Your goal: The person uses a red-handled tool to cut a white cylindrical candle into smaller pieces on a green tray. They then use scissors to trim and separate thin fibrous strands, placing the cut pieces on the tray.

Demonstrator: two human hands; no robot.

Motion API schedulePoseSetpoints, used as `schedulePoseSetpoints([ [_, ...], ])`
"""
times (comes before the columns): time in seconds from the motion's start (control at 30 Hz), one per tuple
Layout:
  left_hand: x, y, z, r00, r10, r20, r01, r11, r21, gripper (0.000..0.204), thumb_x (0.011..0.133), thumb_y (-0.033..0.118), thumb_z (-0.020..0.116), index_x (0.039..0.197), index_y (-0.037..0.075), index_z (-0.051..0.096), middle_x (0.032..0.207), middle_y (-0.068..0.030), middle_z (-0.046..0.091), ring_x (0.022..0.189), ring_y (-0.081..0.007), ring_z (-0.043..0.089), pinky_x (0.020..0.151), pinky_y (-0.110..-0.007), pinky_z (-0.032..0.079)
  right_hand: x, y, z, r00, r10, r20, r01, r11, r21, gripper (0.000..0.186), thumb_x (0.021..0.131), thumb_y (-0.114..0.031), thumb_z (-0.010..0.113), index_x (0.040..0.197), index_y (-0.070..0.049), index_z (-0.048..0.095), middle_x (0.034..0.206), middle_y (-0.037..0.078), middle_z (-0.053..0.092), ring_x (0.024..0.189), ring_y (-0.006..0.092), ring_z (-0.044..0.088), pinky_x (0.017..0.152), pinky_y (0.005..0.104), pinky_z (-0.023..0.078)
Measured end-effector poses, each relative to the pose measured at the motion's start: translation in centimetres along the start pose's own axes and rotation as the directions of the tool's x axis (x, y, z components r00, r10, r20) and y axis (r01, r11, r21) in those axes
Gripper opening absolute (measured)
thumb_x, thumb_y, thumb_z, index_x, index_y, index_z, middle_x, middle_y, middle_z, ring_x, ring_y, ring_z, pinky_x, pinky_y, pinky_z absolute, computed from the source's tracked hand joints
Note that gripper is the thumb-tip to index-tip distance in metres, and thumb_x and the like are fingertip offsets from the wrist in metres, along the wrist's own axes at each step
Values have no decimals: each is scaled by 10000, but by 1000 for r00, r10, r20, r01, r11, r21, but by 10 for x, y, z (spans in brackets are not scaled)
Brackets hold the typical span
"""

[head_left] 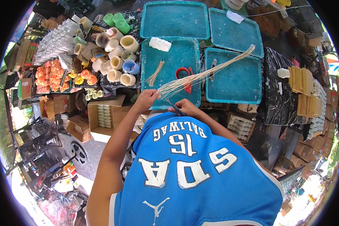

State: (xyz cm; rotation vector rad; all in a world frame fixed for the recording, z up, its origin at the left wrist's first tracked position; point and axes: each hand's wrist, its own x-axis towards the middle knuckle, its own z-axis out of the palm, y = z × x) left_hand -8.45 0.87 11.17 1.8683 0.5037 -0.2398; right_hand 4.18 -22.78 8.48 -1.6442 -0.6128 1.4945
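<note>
My left hand (pixel 147 99) is closed on one end of a long bundle of thin cream strands (pixel 211 71), which look like candle wicks. The bundle stretches up and right across the trays, its far end fanning slightly. In my right hand (pixel 186 107) is a pair of scissors (pixel 173 106), its blades pointing at the strands beside my left fingers. Whether the blades touch them I cannot tell. A shorter strand bundle (pixel 154 73) lies on the near left teal tray (pixel 148 49), beside a red ring (pixel 182 72) and a red-handled tool (pixel 188 83).
A box cutter (pixel 213 69) rests on the near right tray (pixel 233 96); a white roll (pixel 160 44) lies on the left one. Pale cylindrical moulds (pixel 129 44) crowd the left, near orange pieces (pixel 49 77). Yellow sticks (pixel 301 81) are stacked right. Open cardboard boxes (pixel 101 130) stand below the table.
</note>
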Motion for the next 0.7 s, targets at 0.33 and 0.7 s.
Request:
schedulePoseSetpoints([
  [0.33, -1, 2, 5, 998, 51, 37, -53, 996, 70, 324, 1032, 239, 564, 937, -40, 698, 793, -123, 700, 765, -172, 663, 736, -350, 511, 9, -15, -4, 994, 60, 86, -62, 998, 23, 619, 949, -640, 709, 628, -120, 615, 563, -29, 563, 511, 54, 507, 478, 250, 349],
  [0.7, -3, -11, -5, 999, 31, 16, -33, 987, 155, 322, 1035, 249, 570, 909, -14, 708, 785, -113, 701, 744, -183, 658, 729, -347, 514, 12, -18, -2, 999, 14, 34, -10, 995, -96, 644, 878, -677, 765, 622, -96, 656, 549, -8, 561, 512, 78, 526, 475, 274, 351],
])
